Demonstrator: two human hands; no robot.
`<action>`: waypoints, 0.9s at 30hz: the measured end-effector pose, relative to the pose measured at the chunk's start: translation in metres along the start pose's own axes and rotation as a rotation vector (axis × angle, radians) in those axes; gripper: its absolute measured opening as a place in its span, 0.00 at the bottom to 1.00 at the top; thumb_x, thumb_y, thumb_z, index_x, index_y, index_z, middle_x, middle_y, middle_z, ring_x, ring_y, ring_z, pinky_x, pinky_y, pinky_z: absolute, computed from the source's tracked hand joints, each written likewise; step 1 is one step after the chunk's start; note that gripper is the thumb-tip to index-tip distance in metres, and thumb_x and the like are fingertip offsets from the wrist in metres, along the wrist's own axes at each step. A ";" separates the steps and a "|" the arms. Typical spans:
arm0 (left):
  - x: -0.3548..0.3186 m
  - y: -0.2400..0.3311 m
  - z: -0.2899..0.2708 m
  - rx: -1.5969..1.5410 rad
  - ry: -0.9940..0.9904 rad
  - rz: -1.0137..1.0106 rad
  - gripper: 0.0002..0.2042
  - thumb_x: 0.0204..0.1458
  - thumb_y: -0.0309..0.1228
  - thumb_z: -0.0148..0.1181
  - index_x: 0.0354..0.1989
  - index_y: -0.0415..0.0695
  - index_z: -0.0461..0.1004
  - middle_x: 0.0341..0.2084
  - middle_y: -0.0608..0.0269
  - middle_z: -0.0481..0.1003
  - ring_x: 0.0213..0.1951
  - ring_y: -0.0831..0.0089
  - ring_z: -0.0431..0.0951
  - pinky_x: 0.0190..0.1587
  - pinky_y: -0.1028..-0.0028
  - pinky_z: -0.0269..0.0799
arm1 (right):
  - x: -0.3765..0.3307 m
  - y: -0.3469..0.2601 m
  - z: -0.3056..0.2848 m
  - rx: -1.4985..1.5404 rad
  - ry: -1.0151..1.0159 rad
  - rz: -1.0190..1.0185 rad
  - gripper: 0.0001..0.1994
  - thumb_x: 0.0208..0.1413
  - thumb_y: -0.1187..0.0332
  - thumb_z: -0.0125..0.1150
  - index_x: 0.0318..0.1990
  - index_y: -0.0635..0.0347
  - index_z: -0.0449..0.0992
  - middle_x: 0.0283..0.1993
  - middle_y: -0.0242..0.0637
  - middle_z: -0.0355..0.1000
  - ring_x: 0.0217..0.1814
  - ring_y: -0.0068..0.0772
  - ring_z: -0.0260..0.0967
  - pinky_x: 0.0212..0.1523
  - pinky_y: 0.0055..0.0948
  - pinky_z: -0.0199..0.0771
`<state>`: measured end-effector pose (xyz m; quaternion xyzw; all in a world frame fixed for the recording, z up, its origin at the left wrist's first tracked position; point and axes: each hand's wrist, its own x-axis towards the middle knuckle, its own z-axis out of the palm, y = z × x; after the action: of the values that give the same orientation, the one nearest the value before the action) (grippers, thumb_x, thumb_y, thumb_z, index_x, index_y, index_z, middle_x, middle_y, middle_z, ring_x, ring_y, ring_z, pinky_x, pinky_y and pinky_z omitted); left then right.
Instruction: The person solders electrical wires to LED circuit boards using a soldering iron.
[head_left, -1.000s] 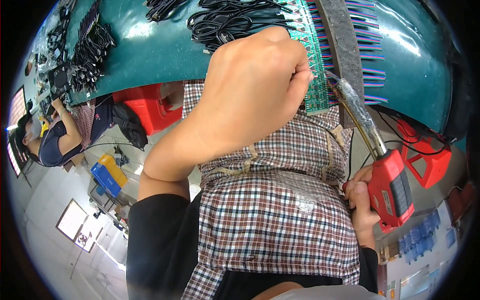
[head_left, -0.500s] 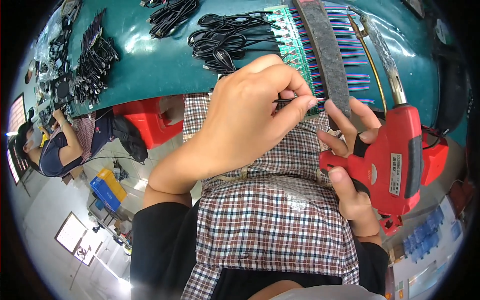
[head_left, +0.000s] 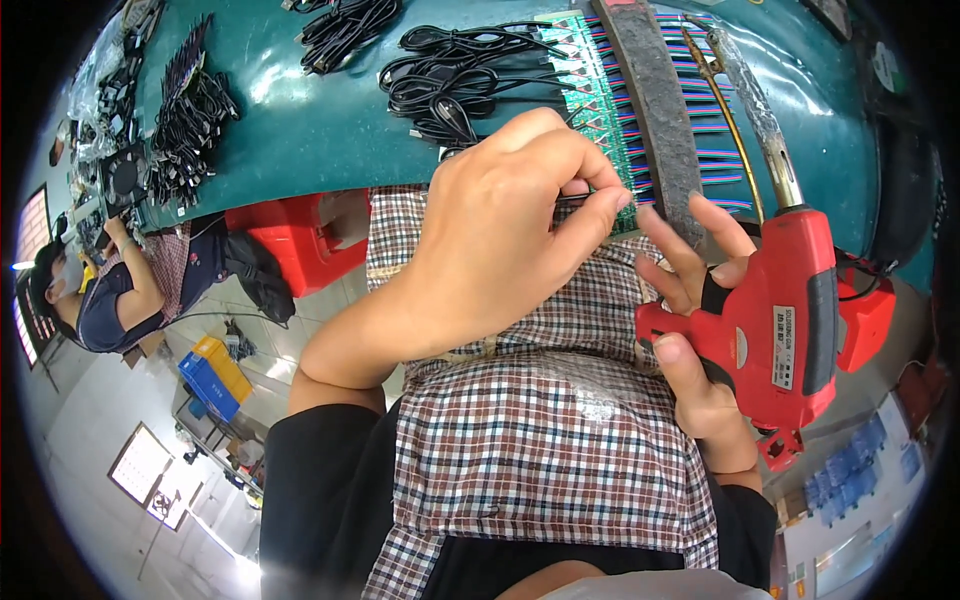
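My left hand (head_left: 500,210) is closed, thumb and forefinger pinching a thin black cable (head_left: 572,199) at the near end of a green circuit board strip (head_left: 592,95). The cable's tip is hidden by the fingers. In my right hand (head_left: 695,395) is a red soldering gun (head_left: 785,310), its metal barrel and thin brass-coloured tube pointing away over the table. Two fingers of that hand stretch toward the near end of a dark, rough bar (head_left: 655,120). This bar lies across multicoloured wires (head_left: 718,155) beside the board. Black cables (head_left: 440,85) run to the board's left edge.
More black cable bundles (head_left: 190,140) lie on the green table (head_left: 290,130) at left and at the back. A red stool (head_left: 300,245) stands below its edge. Another person (head_left: 130,290) works at far left. Blue and yellow bins (head_left: 215,378) sit beyond.
The soldering gun's barrel and tube have swung slightly left. The board, bar and wires have shifted a little to the right in view. Both hands keep their holds.
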<state>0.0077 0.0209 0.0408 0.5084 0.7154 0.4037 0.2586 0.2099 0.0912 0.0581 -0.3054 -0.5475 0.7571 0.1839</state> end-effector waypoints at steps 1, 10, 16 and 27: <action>0.000 0.001 0.000 0.038 0.009 0.000 0.04 0.49 0.23 0.70 0.30 0.41 0.80 0.23 0.70 0.70 0.23 0.83 0.67 0.24 0.80 0.60 | 0.000 0.002 -0.002 0.000 -0.045 -0.035 0.26 0.57 0.65 0.67 0.56 0.54 0.56 0.75 0.53 0.47 0.74 0.62 0.56 0.68 0.50 0.66; 0.007 -0.013 0.002 0.284 0.033 0.035 0.05 0.47 0.25 0.69 0.27 0.43 0.78 0.23 0.67 0.73 0.23 0.73 0.72 0.23 0.75 0.66 | -0.034 0.002 -0.015 -0.208 0.220 0.037 0.21 0.58 0.71 0.61 0.57 0.61 0.61 0.37 0.37 0.64 0.31 0.26 0.65 0.41 0.35 0.73; 0.011 -0.012 -0.001 0.342 -0.008 0.064 0.05 0.47 0.26 0.69 0.27 0.43 0.78 0.24 0.65 0.74 0.25 0.71 0.77 0.26 0.73 0.71 | -0.083 0.018 -0.047 -0.467 0.140 0.087 0.16 0.63 0.72 0.56 0.56 0.64 0.65 0.31 0.34 0.64 0.26 0.24 0.61 0.30 0.27 0.68; 0.013 -0.012 0.001 0.380 -0.020 0.088 0.05 0.47 0.26 0.69 0.27 0.41 0.78 0.24 0.63 0.75 0.27 0.69 0.80 0.28 0.72 0.74 | -0.083 0.030 -0.047 -0.540 0.101 0.071 0.10 0.64 0.75 0.55 0.51 0.67 0.68 0.29 0.33 0.65 0.26 0.22 0.62 0.30 0.27 0.68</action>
<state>-0.0025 0.0317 0.0303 0.5826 0.7533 0.2673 0.1472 0.3047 0.0641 0.0411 -0.3995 -0.7085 0.5737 0.0962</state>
